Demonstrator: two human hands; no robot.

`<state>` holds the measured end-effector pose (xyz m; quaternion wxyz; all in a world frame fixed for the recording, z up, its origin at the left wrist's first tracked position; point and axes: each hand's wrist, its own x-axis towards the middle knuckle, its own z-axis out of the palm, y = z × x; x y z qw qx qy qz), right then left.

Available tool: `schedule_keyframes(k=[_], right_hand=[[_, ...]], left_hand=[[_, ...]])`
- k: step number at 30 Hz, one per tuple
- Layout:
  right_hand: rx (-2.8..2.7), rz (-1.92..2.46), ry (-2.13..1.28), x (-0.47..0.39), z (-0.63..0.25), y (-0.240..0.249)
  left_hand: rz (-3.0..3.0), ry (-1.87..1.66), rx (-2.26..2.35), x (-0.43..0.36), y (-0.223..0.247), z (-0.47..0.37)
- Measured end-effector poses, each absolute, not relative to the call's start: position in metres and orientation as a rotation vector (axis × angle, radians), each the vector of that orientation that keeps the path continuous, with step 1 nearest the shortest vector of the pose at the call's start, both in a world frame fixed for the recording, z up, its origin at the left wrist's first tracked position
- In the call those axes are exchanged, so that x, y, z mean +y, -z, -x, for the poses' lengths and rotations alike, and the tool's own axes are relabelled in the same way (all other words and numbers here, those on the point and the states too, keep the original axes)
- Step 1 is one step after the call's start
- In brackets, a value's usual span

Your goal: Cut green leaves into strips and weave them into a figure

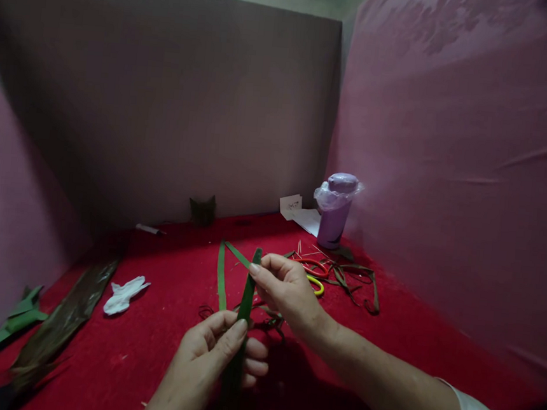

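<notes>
A dark green leaf strip point(247, 295) stands nearly upright between my two hands. My left hand point(205, 358) is closed on its lower part, with the thumb pressed on the front. Higher up, my right hand point(290, 289) pinches the strip near its top end between thumb and fingers. A thinner, lighter green strip point(221, 274) bends sharply at its top and runs down to both hands; where it joins the dark strip is hidden by my fingers. Just beyond my right hand lie a red handle loop point(313, 267) and a yellow handle loop point(317, 286), apparently of scissors.
Red cloth point(156, 341) covers the surface. Brown dried strips point(372, 284) and thin sticks point(300, 248) lie right, near a purple cup point(333, 223) and papers point(305, 219). Left are crumpled white tissue point(124, 295), a long brown leaf point(66, 321) and folded green leaf point(21, 318). Pink and grey walls surround.
</notes>
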<state>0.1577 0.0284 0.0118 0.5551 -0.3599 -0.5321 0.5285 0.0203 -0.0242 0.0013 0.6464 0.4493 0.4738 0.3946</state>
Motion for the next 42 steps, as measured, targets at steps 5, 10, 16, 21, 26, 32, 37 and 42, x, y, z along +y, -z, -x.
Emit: schedule_keyframes(k=[5, 10, 16, 21, 26, 32, 37, 42], right_hand=[[-1.236, 0.878, -1.168, 0.033, -0.162, -0.012], [-1.127, 0.899, -1.261, 0.039, -0.168, -0.013], [-1.098, 0.902, -1.347, 0.044, -0.170, -0.010], [-1.060, 0.899, -1.325, 0.048, -0.173, -0.009], [-1.039, 0.898, -1.268, 0.054, -0.179, -0.012], [-1.042, 0.899, -1.228, 0.055, -0.180, -0.014], [-1.057, 0.895, -1.196, 0.054, -0.180, -0.014], [-1.081, 0.888, -1.160, 0.054, -0.178, -0.014]], left_hand=[[-0.928, -0.833, 0.960, -0.026, -0.001, -0.019], [-0.884, -0.777, 0.900, -0.028, -0.004, -0.019], [-0.925, -0.750, 0.898, -0.026, -0.005, -0.021], [-0.922, -0.742, 0.900, -0.025, -0.002, -0.020], [-0.902, -0.701, 0.875, -0.027, 0.000, -0.016], [-0.888, -0.657, 0.965, -0.025, 0.001, -0.017], [-0.880, -0.676, 1.015, -0.024, 0.005, -0.018], [-0.903, -0.731, 0.990, -0.025, 0.009, -0.020]])
